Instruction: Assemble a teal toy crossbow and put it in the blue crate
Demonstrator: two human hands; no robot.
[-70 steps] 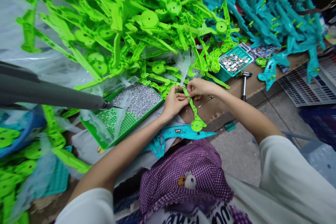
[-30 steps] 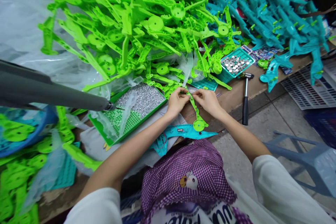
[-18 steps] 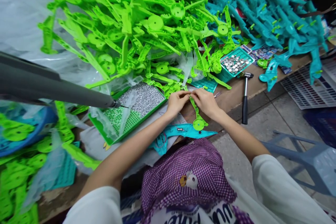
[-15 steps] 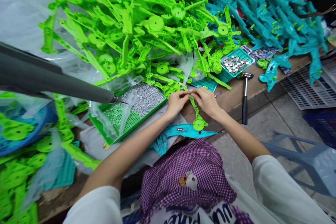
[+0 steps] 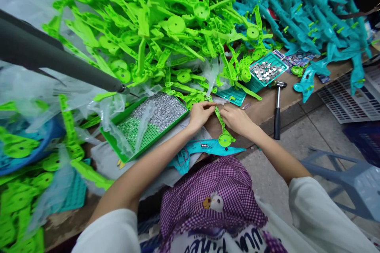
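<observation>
Between my hands is a narrow lime-green plastic part (image 5: 225, 139) with a round disc at its near end. My left hand (image 5: 202, 116) pinches it near its far end. At its right edge, my right hand (image 5: 238, 120) is closed with fingertips against the part; anything tiny inside them is hidden. Under the disc lies a turquoise plastic piece (image 5: 213, 147) with small metal bits on it. To the left, a green tray (image 5: 151, 143) holds a heap of small silvery metal pieces (image 5: 162, 110).
A large heap of lime-green parts (image 5: 142, 27) covers the back, with turquoise parts (image 5: 297, 12) behind right. A hammer (image 5: 277, 114) lies beside a basket (image 5: 259, 83) of metal discs. A dark grey pole-like arm (image 5: 68, 63) reaches in from the left. A stool (image 5: 353, 178) stands right.
My right hand has shifted slightly down and right, away from my left fingertips. My left hand stays at the part. The grey arm's tip has moved up and left in view.
</observation>
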